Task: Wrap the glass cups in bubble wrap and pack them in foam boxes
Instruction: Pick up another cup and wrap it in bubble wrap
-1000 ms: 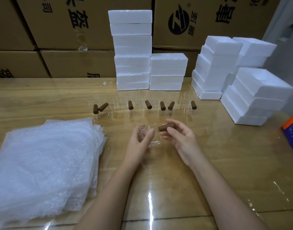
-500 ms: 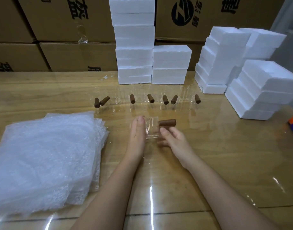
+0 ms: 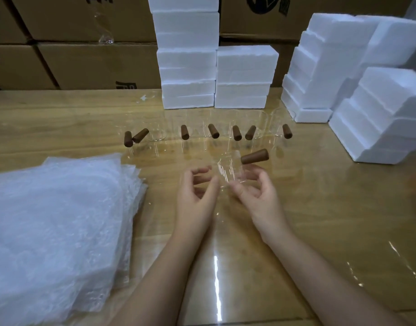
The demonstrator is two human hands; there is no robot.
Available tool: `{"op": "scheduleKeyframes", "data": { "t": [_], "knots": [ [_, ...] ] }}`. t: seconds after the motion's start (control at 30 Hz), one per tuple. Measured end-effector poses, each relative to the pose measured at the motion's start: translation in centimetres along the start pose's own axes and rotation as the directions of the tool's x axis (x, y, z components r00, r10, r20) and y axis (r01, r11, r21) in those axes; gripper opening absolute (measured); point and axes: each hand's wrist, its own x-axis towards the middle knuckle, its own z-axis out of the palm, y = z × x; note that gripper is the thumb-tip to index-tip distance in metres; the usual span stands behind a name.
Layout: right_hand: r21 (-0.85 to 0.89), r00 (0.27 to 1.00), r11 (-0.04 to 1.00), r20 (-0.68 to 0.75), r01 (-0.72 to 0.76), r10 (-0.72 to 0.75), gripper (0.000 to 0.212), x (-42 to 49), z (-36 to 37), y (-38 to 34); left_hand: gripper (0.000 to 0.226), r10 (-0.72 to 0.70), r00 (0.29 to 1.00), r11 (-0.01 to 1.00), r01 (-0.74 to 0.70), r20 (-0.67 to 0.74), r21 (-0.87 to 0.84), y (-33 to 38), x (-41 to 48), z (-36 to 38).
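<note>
One glass cup gripped by curled fingers of right hand, brown handle pointing away. Left hand curled just beside it, can't tell if touching. Could slip and crack: bare slick glass, bubble wrap out past left hand.

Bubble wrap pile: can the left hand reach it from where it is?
Probably yes. The bubble wrap pile lies on the table just left of the left hand, with nothing standing between them. The right hand grips the glass cup, so the left may be free to go.
</note>
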Motion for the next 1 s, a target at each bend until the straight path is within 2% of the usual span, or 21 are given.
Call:
{"op": "scheduleKeyframes", "data": {
  "t": [0.1, 0.17, 0.23, 0.3, 0.33, 0.4, 0.43, 0.5, 0.53, 0.57, 0.63, 0.7, 0.83, 0.9, 1.0],
  "knots": [
    [-0.164, 0.989, 0.978, -0.052, 0.132, -0.142, 0.047, -0.3, 0.0, 0.3, 0.035, 0.044, 0.996, 0.999, -0.043, 0.082, -0.010, 0.1, -0.4, 0.5],
    [-0.283, 0.957, 0.918, -0.003, 0.279, -0.292, 0.051, -0.6, 0.1, 0.0, 0.038, 0.031, 0.992, 0.996, -0.021, 0.119, -0.086, 0.2, -0.2, 0.7],
    [-0.318, 0.905, 0.848, 0.097, 0.423, -0.415, 0.041, -0.8, 0.2, -0.4, 0.040, -0.001, 0.991, 0.987, 0.023, 0.136, -0.158, 0.3, 0.1, 0.5],
    [-0.299, 0.873, 0.821, 0.143, 0.487, -0.466, 0.031, -1.0, 0.3, -0.7, 0.045, -0.044, 0.992, 0.964, 0.073, 0.119, -0.254, 0.2, 0.6, 0.1],
    [-0.279, 0.881, 0.836, 0.137, 0.473, -0.453, 0.028, -1.0, 0.2, -0.9, 0.054, -0.087, 0.989, 0.943, 0.120, 0.118, -0.310, 0.2, 0.7, 0.0],
    [-0.200, 0.942, 0.921, 0.098, 0.334, -0.321, 0.030, -0.8, 0.2, -1.4, 0.067, -0.176, 0.973, 0.890, 0.221, 0.148, -0.398, 0.3, 0.8, -0.2],
    [-0.120, 0.972, 0.967, 0.093, 0.226, -0.216, 0.034, -0.7, 0.3, -1.7, 0.065, -0.200, 0.967, 0.873, 0.250, 0.161, -0.418, 0.4, 0.7, -0.2],
    [0.039, 0.991, 0.999, 0.132, 0.023, -0.028, 0.044, -0.5, 0.3, -1.8, 0.045, -0.222, 0.960, 0.859, 0.275, 0.171, -0.432, 0.4, 0.9, -0.1],
    [0.072, 0.987, 0.997, 0.159, -0.039, 0.027, 0.049, -0.5, 0.3, -1.8, 0.036, -0.225, 0.961, 0.855, 0.275, 0.162, -0.440, 0.5, 1.0, -0.1],
    [0.077, 0.983, 0.994, 0.177, -0.071, 0.057, 0.051, -0.5, 0.3, -1.8, 0.037, -0.224, 0.965, 0.855, 0.261, 0.135, -0.447, 0.5, 1.1, -0.1],
    [0.069, 0.985, 0.994, 0.157, -0.087, 0.075, 0.047, -0.5, 0.5, -1.8, 0.055, -0.221, 0.972, 0.866, 0.234, 0.082, -0.442, 0.5, 1.2, 0.0],
    [0.073, 0.993, 0.994, 0.093, -0.082, 0.075, 0.041, -0.5, 0.4, -1.8, 0.056, -0.198, 0.978, 0.887, 0.208, 0.067, -0.413, 0.3, 1.1, 0.2],
    [0.057, 0.997, 0.996, 0.040, -0.063, 0.061, 0.042, -0.5, 0.1, -1.7, 0.048, -0.207, 0.978, 0.930, 0.204, 0.023, -0.307, -0.1, 0.8, 0.3],
    [0.071, 0.999, 0.996, 0.019, -0.047, 0.046, 0.043, -0.5, 0.1, -1.6, 0.042, -0.188, 0.982, 0.928, 0.179, 0.006, -0.326, -0.2, 0.7, 0.3],
    [0.060, 0.999, 0.998, -0.037, -0.014, 0.017, 0.041, -0.5, 0.2, -1.3, 0.017, -0.156, 0.988, 0.928, 0.140, -0.018, -0.345, 0.1, 0.4, 0.4]
  ]
}}
